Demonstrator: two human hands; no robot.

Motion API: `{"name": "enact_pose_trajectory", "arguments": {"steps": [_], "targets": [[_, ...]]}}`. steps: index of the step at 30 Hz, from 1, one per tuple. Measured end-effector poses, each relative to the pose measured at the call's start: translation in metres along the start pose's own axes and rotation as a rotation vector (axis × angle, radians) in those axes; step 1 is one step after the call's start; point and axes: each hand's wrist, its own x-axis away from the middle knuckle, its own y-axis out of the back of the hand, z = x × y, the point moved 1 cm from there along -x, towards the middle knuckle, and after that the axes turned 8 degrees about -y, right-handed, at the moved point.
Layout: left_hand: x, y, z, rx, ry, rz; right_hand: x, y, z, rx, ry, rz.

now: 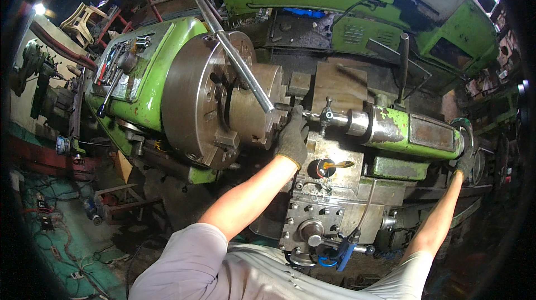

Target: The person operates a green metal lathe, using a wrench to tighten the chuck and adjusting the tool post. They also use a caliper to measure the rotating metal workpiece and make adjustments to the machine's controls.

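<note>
My left hand [292, 139], in a dark knitted glove, reaches between the lathe chuck [192, 99] and the tailstock [391, 124]. Its fingers close around the front of a slim silver tap [310, 115], partly hiding it. Behind the tap, a tap wrench [328, 114] with an upright crossbar sits against the tailstock's quill [357, 122]. A round steel workpiece [251, 107] is clamped in the chuck jaws, close to my left fingers. At the far right, my right hand [464, 161], also gloved, grips the rim of the tailstock handwheel [468, 130].
A long steel pipe [237, 60] slants across the chuck. On the carriage stand a dark pot [322, 168] with a brush and a square tool post [312, 225]. Wrenches lie in a tray [125, 65] on the green headstock. Another green machine [357, 37] stands behind.
</note>
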Motion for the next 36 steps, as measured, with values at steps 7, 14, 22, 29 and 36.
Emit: {"name": "enact_pose_trajectory", "arguments": {"steps": [7,14,22,29,36], "targets": [[0.002,-0.009,-0.004,0.173,0.039,0.165,-0.04,0.052,-0.067,0.14,-0.058,-0.193],[0.007,-0.006,-0.008,0.059,0.071,0.105,-0.008,0.003,-0.01,-0.157,-0.051,0.003],[0.131,-0.021,-0.17,-0.947,0.077,0.809,0.008,0.02,-0.019,-0.097,-0.25,-0.012],[0.092,-0.058,-0.334,-1.417,-1.306,0.326,0.095,0.076,-0.009,1.052,0.103,-0.301],[-0.008,-0.034,-0.316,-1.795,-1.583,0.962,0.329,0.041,0.213,-0.084,0.079,-0.4]]}}
